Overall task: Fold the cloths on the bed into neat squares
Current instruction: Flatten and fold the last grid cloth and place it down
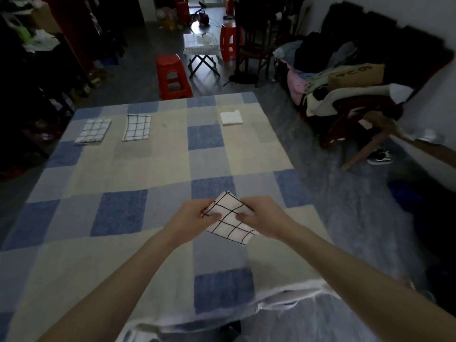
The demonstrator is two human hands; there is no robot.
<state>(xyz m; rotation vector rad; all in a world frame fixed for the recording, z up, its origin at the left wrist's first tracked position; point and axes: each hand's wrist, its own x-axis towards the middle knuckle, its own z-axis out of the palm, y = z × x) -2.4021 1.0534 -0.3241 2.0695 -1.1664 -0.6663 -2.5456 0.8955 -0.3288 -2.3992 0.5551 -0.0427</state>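
- A dim, cluttered room fills the top of the frame: red stools (172, 76), a folding stand, and a heap of clothes (345, 77) at the upper right.
- The bed (148, 169), under a blue and cream checked cover, runs through the middle of the frame.
- Three folded cloths lie along its far edge: a grid-patterned cloth (93, 131) at the left, a black-lined cloth (137, 127) just beside it, and a plain white cloth (231, 118) well apart to the right.
- At lower centre, the held cloth (228, 218), white with black lines, is lifted above the cover.
- The left hand (195, 218) pinches its left edge; the right hand (261, 215) has its grip curled round the right edge.
- This looks like a late fold on the fourth cloth, already small.
- Next likely calls for matching the edges, laying it flat and pressing the crease square.
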